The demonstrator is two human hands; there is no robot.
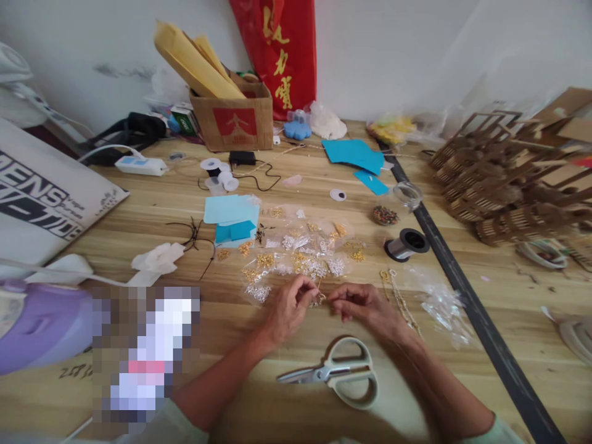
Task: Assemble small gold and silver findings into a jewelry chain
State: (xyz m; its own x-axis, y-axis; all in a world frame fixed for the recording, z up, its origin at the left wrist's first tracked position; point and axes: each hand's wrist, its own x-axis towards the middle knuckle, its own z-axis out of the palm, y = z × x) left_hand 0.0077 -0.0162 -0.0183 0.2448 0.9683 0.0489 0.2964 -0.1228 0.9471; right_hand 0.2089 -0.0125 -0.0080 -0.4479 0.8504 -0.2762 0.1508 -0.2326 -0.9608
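My left hand (291,308) pinches something small and thin just in front of the bead piles, thumb and forefinger pressed together. Close to its right, my right hand (358,303) has its fingertips together at the other side of the same small item (321,297), which is too small to name. Small bags of silver beads (312,266) and gold beads (265,260) lie just beyond both hands. Scissors (342,373) with pale handles rest below the hands, blades pointing left. Gold and silver chains (398,296) lie beside my right hand.
A wire spool (407,245), a jar of dark beads (385,214) and clear plastic bags (446,305) are to the right. Blue cards (231,211) lie beyond the left hand. A cardboard box (238,120) stands at the back, brown wooden racks (490,185) far right, a purple object (46,324) at left.
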